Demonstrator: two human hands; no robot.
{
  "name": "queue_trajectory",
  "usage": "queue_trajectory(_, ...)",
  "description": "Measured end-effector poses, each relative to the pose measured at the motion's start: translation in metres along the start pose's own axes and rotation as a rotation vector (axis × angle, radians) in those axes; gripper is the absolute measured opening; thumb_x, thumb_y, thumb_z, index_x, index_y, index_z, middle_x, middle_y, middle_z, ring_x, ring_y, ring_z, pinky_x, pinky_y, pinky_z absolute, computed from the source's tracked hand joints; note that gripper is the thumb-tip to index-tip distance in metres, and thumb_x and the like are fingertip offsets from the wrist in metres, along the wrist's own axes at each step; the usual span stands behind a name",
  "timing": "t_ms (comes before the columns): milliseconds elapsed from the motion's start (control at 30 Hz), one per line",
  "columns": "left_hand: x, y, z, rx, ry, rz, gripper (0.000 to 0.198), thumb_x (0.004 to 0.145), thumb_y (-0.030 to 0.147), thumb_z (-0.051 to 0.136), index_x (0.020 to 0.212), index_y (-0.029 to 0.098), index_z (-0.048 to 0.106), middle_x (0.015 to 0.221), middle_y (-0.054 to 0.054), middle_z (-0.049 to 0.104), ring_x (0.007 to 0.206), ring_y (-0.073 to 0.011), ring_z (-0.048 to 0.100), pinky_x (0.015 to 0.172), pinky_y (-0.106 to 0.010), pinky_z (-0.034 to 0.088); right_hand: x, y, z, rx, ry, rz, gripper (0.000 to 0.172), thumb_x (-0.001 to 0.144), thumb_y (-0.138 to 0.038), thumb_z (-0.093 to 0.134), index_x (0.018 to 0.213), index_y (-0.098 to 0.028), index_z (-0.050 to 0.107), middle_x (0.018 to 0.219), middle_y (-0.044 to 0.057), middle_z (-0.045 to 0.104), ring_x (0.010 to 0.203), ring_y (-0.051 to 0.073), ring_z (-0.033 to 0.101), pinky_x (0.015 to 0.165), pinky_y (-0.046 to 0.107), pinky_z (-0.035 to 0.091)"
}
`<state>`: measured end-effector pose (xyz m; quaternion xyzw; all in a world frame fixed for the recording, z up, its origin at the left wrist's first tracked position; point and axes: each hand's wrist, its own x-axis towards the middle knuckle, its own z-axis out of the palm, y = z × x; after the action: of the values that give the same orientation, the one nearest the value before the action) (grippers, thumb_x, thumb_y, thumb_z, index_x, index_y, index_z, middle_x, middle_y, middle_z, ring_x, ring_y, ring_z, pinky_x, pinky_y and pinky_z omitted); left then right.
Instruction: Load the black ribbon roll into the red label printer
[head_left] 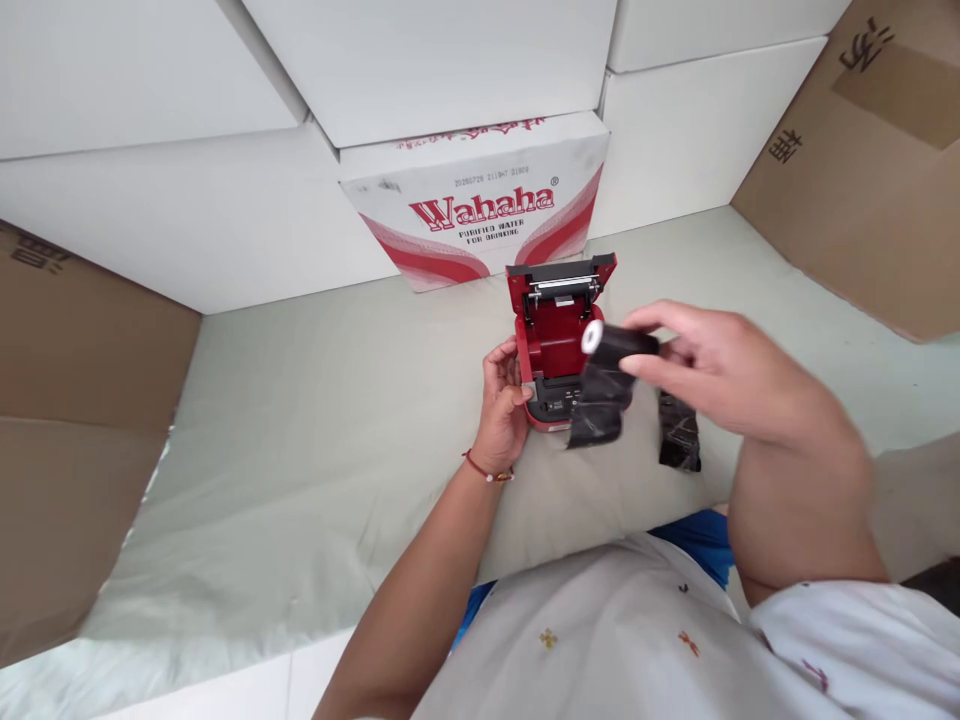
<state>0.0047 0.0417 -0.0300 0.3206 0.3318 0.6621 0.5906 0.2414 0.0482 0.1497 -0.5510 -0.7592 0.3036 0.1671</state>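
Note:
A small red-and-black label printer [551,345] rests on the pale cloth with its lid raised. Its red inside compartment is partly visible. My left hand [504,405] is closed on the printer's left side, thumb on the front corner and fingers along the outer wall. In my right hand [697,365], pinched between thumb and fingers, is a black label roll [626,345] with a white core. Its loose black tail hangs down in front of the printer's right side, hiding part of it. Below my right hand, a crumpled black piece of film or wrapper [679,432] lies on the cloth.
Behind the printer stands a white-and-red Wahaha water carton [487,205], against stacked white boxes [450,60]. Brown cardboard boxes flank the space, one at left [82,430] and one at right [877,170]. Pale green cloth [315,400] covers the surface.

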Motion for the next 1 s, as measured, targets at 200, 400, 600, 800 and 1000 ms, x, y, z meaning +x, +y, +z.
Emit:
queue_trajectory(200, 0.002, -0.001, -0.003, -0.001, -0.01, -0.004, 0.066, 0.069, 0.046, 0.097, 0.127, 0.034, 0.07, 0.149, -0.003, 0.064, 0.146, -0.0289, 0.056, 0.122, -0.043, 0.049, -0.01, 0.071, -0.018, 0.017, -0.1, 0.202, 0.046, 0.094, -0.061, 0.07, 0.12, -0.024, 0.074, 0.077, 0.002, 0.073, 0.064, 0.021, 0.062, 0.061, 0.034, 0.047)
queue_trajectory(400, 0.001, 0.001, -0.006, 0.027, -0.04, 0.004, 0.063, 0.072, 0.047, 0.096, 0.128, 0.034, 0.07, 0.149, -0.002, 0.064, 0.148, -0.0275, 0.056, 0.123, -0.042, 0.048, 0.007, 0.09, 0.017, -0.135, 0.046, 0.228, 0.045, 0.1, -0.044, 0.058, 0.132, -0.02, 0.078, 0.106, 0.009, 0.082, 0.074, 0.023, 0.068, 0.075, 0.037, 0.055)
queue_trajectory(600, 0.0, 0.001, -0.006, 0.041, -0.041, -0.001, 0.064, 0.073, 0.048, 0.096, 0.129, 0.034, 0.07, 0.152, -0.003, 0.064, 0.149, -0.0275, 0.056, 0.123, -0.042, 0.05, -0.007, 0.128, 0.01, -0.414, 0.062, 0.245, 0.039, 0.1, -0.031, 0.058, 0.128, -0.02, 0.084, 0.128, 0.014, 0.083, 0.104, 0.03, 0.077, 0.096, 0.044, 0.058)
queue_trajectory(800, 0.0, 0.002, -0.004, 0.028, -0.029, -0.007, 0.062, 0.073, 0.046, 0.095, 0.128, 0.034, 0.071, 0.15, -0.003, 0.065, 0.148, -0.0277, 0.056, 0.121, -0.041, 0.051, -0.007, 0.134, 0.018, -0.456, -0.091, 0.142, 0.04, 0.102, -0.027, 0.058, 0.132, -0.022, 0.083, 0.132, 0.013, 0.083, 0.115, 0.029, 0.077, 0.099, 0.039, 0.058)
queue_trajectory(1000, 0.0, 0.001, -0.004, 0.021, -0.011, -0.008, 0.063, 0.07, 0.045, 0.097, 0.126, 0.033, 0.071, 0.148, -0.003, 0.066, 0.146, -0.0269, 0.057, 0.124, -0.041, 0.048, -0.02, 0.114, -0.017, -0.427, -0.315, 0.091, 0.032, 0.095, -0.03, 0.067, 0.12, -0.027, 0.086, 0.115, 0.009, 0.087, 0.097, 0.027, 0.079, 0.086, 0.039, 0.059)
